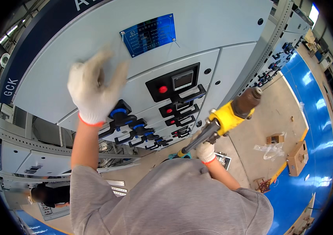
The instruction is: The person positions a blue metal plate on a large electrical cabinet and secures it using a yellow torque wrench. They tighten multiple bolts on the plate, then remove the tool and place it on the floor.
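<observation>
My left hand (92,84), in a white knit glove with an orange cuff, is raised in front of the grey cabinet panel (213,27). Its fingers are apart and slightly blurred, and I see nothing held in them. Just beyond the fingertips is a blue nameplate (148,36) on the panel. Thin metal pins stick out of its upper left and lower right corners. My right hand (205,150), gloved alike, is wrapped round a yellow rivet gun (229,119) with a dark brown nose tilted up and to the right. The gun partly hides the fingers.
Below the nameplate are drawers with black handles (190,94), red buttons and black-and-blue rotary handles (121,115). Another person (51,194) is at the lower left. On the floor at right lie a cardboard box (297,158), clear plastic (272,150) and a small tray (224,159).
</observation>
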`<state>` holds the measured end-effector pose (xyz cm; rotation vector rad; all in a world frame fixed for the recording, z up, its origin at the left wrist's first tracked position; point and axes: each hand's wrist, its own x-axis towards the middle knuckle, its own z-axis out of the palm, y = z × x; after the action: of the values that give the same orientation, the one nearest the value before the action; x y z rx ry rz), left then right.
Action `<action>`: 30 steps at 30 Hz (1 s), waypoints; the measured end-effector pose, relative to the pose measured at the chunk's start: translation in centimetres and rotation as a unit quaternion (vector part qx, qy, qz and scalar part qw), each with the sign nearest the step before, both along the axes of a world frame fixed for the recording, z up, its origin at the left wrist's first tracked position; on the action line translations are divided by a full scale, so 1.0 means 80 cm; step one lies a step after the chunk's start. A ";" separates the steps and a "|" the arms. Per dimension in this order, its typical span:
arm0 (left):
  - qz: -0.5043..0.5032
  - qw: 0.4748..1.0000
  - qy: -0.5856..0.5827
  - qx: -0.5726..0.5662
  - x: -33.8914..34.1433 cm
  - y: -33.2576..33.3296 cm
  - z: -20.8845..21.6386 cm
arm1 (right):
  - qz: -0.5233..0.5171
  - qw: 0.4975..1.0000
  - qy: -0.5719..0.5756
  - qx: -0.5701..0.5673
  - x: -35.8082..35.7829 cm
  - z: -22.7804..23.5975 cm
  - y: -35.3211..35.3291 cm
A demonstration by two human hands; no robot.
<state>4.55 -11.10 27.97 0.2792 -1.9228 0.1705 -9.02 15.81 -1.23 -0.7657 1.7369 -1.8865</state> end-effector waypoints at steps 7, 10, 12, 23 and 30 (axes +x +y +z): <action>-0.251 0.890 -0.298 0.236 0.003 0.104 -0.104 | -0.012 0.996 0.025 0.085 0.008 0.088 -0.001; -0.284 0.850 -0.290 0.335 0.000 0.140 -0.180 | 0.004 0.995 0.001 0.101 0.015 0.138 -0.001; -0.295 0.828 -0.233 0.417 0.003 0.163 -0.216 | -0.001 0.992 0.037 0.122 0.009 0.140 0.000; 0.174 0.948 -0.209 0.168 0.213 0.081 -0.138 | -0.261 0.723 0.615 0.175 -0.167 0.256 0.155; 0.200 0.949 -0.168 0.176 0.264 0.085 -0.103 | -0.207 0.687 0.681 0.143 -0.172 0.315 0.136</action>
<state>25.65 -4.27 19.75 0.9335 -2.2114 0.1461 -22.77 26.66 24.00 -2.0840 3.1489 -1.0075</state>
